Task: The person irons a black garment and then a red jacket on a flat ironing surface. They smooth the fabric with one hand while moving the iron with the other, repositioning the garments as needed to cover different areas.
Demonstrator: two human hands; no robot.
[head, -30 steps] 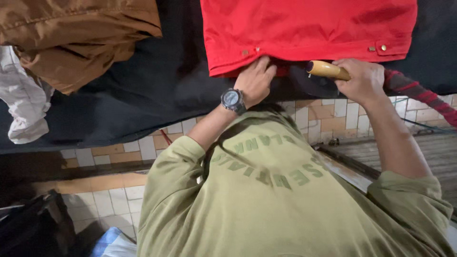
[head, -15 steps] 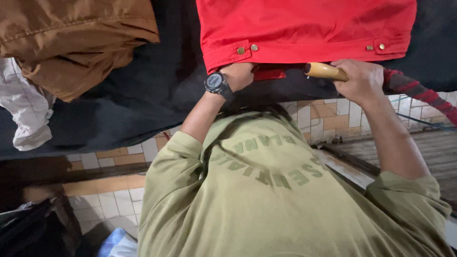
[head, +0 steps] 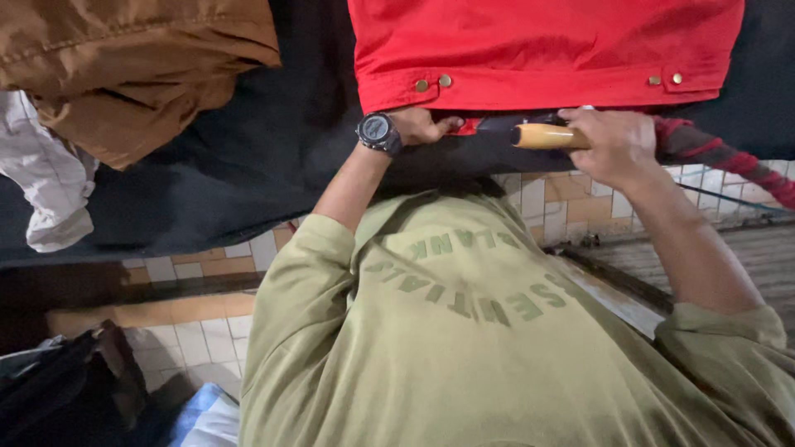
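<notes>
Now my left hand [head: 424, 126] pinches the hem of the red jacket [head: 542, 50], while just beside it my right hand [head: 617, 145] grips a wooden handle [head: 546, 136].

You've got a dark cloth [head: 248, 165] covering the work surface up top, w/ a brown garment [head: 124, 66] heaped at upper left and a white cloth [head: 50, 199] just beside it, hanging over the edge. Below the cloth, front face is tiled [head: 571, 194], small cream and orange squares. Floor at lower left has cream tiles [head: 190, 356] w/ an orange band. Wooden planks [head: 712, 248] at right. Dark bag [head: 58, 389] in bottom-left corner, blue-white fabric [head: 207, 418] next to it. Light is dim, indoor.
</notes>
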